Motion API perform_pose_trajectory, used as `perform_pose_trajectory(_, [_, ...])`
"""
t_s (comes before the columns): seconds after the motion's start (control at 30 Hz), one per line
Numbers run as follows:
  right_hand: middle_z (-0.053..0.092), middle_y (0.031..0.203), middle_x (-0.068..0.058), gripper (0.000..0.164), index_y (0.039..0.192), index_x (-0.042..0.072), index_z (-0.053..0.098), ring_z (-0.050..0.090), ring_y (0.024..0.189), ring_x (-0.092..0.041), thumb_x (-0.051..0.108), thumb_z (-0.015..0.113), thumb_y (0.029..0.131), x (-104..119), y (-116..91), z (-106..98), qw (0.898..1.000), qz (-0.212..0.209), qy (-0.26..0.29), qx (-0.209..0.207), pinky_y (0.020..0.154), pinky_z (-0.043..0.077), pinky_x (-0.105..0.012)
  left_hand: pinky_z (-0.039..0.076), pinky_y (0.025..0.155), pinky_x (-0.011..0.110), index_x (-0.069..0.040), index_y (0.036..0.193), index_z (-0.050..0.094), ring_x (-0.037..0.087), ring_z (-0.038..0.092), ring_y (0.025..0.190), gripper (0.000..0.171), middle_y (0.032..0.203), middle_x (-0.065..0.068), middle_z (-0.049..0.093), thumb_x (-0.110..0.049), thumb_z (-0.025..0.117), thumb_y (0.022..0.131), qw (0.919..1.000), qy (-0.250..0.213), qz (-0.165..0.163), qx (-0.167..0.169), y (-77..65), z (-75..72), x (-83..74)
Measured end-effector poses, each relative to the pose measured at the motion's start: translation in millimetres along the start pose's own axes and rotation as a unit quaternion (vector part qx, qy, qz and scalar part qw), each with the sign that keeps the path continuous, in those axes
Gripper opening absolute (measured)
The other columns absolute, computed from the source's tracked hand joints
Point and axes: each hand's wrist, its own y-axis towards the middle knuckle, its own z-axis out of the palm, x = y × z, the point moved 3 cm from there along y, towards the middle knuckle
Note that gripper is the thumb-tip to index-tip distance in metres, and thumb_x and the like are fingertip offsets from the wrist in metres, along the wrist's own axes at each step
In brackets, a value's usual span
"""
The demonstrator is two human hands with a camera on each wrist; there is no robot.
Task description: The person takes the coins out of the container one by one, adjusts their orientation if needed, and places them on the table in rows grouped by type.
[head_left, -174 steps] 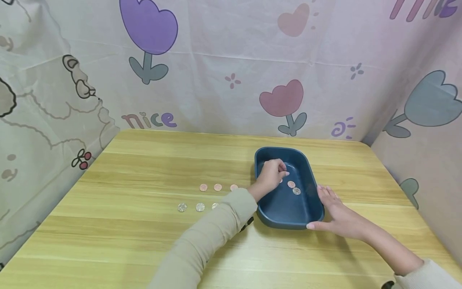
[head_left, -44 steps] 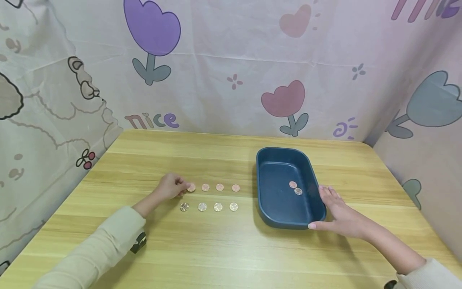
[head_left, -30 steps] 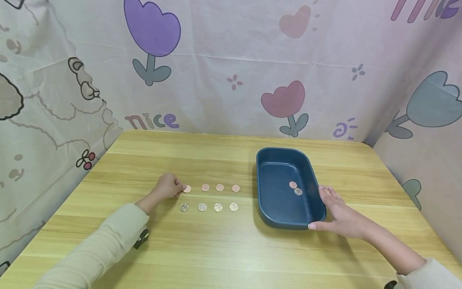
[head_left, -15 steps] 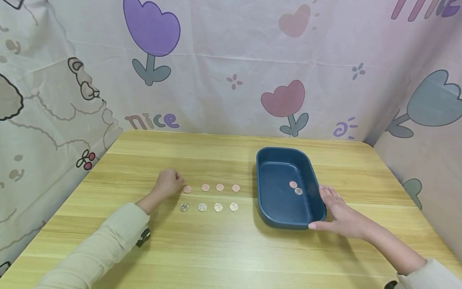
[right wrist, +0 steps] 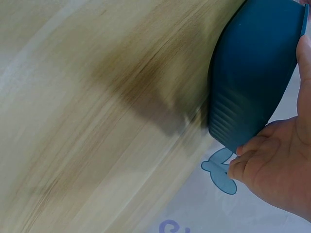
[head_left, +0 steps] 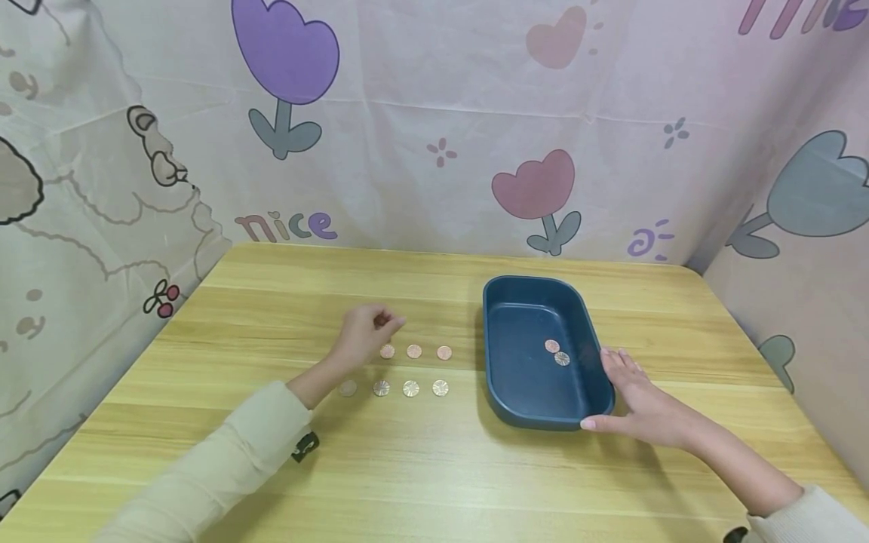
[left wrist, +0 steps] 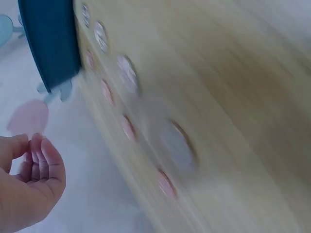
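Observation:
My left hand (head_left: 366,335) hovers over the left end of a row of copper-coloured coins (head_left: 414,351), with thumb and fingertips loosely together and nothing visible between them. In the left wrist view, the leftmost copper coin (left wrist: 166,183) lies flat; the hand hides it in the head view. A row of silver-coloured coins (head_left: 410,388) runs parallel, nearer the person. My right hand (head_left: 638,403) rests against the near right corner of a dark blue rectangular box (head_left: 498,411), its thumb at the near rim and its fairly straight fingers along the outer right wall.
One copper coin (head_left: 552,346) and one silver coin (head_left: 562,359) lie together on the box floor. All stands on a light wood-grain table (head_left: 407,467). Printed cloth (head_left: 407,113) hangs behind the table and at both sides.
My left hand took a copper coin from the box, laid it at the row's left end and let go. It has since moved right and slightly up. The right hand stays at the box.

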Motion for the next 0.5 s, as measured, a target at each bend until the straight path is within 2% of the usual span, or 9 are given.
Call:
perform_pose_trajectory(0.3, [0.005,0.151,-0.031,0.112,0.144,-0.009,0.008,-0.001,0.137,-0.052,0.049,0.072,0.073,0,-1,-1,1.0,-0.002,0.003,-0.003,0.1,0.012,-0.073,0.047,0.052,0.016,0.003,0.083,0.064,0.03,0.063,0.065,0.02,0.076,0.02,0.065,-0.016,0.061,0.089,0.9986,-0.045,0.019,0.019,7.1,33.5,-32.6])
perform_pose_trajectory(0.4, [0.005,0.151,-0.032,0.112,0.144,-0.01,0.008,-0.001,0.137,-0.052,0.049,0.072,0.073,1,-1,0,1.0,-0.003,0.006,-0.003,0.101,0.011,-0.073,0.047,0.053,0.016,0.003,0.082,0.064,0.026,0.062,0.063,0.019,0.074,0.018,0.066,-0.015,0.063,0.088,0.9979,-0.057,0.025,0.016,9.8,44.2,-42.6])
perform_pose_trajectory(0.5, [0.004,0.15,-0.032,0.112,0.144,-0.011,0.008,-0.002,0.137,-0.053,0.049,0.073,0.073,0,-1,0,1.0,-0.002,0.008,-0.004,0.101,0.01,-0.072,0.044,0.05,0.016,0.001,0.079,0.064,0.016,0.058,0.057,0.017,0.07,0.015,0.065,-0.014,0.064,0.087,0.9967,-0.073,0.032,0.015,13.8,55.7,-52.7])
